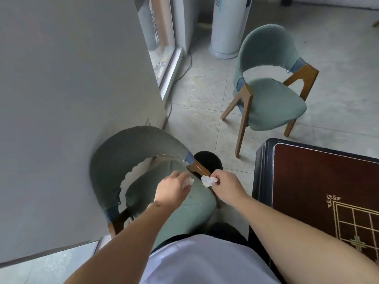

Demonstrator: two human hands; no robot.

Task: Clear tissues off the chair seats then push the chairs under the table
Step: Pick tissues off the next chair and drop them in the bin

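Note:
A green padded chair (131, 152) with wooden legs stands right below me, its back toward the grey wall. My left hand (172, 189) hovers over its seat and holds a crumpled white tissue (188, 182). My right hand (225, 187) pinches another white tissue (207, 181) near the chair's right armrest, beside a black bin (211, 160) on the floor behind it. A second green chair (268, 99) stands farther off on the tiles, its seat bare. The dark wooden table (320, 181) with a gold grid pattern is at my right.
A grey wall (71, 78) closes in the left side. A white cylindrical tower appliance (227, 27) stands at the back, with a cable (184, 68) trailing along the floor by a window frame. Tiled floor lies between the two chairs and the table.

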